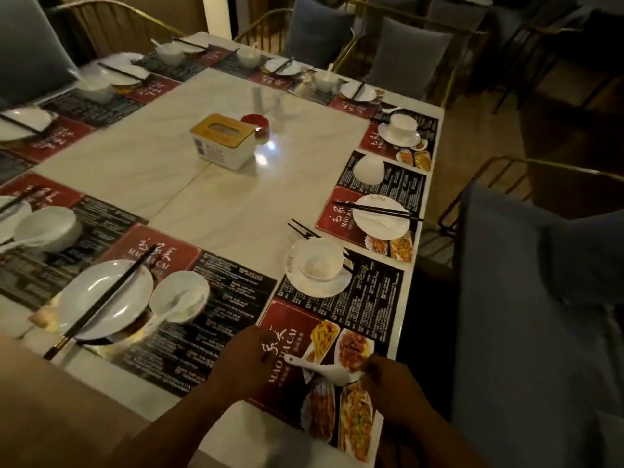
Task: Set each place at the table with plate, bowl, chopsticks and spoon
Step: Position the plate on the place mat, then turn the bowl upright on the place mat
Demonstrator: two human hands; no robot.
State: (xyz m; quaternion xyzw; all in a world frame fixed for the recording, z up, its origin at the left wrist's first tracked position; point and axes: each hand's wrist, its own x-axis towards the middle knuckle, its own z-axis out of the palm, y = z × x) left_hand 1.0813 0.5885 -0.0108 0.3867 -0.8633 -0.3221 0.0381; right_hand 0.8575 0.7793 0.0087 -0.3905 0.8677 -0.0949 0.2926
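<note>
Spoon (pixel 324 366) lies crosswise on placemat (pixel 292 327) — fingers of left hand (pixel 243 363) pinch handle, bowl toward right hand (pixel 391 390), grip unclear

The surface (pixel 236 204) looks like polished white marble, glossy. The plates (pixel 84 298), bowls (pixel 369 170) and spoon (pixel 329 366) look glazed white ceramic, the placemats (pixel 341 298) printed paper, the tissue box lid (pixel 233 125) wood, the chair cushions (pixel 408 59) matt cloth.

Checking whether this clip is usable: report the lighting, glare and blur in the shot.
Head view: dim, warm light; a bright glare patch on the table beside the tissue box; the far-left plate smeared by blur; the left hand and right hand underexposed, any grip on the spoon unreadable.
</note>
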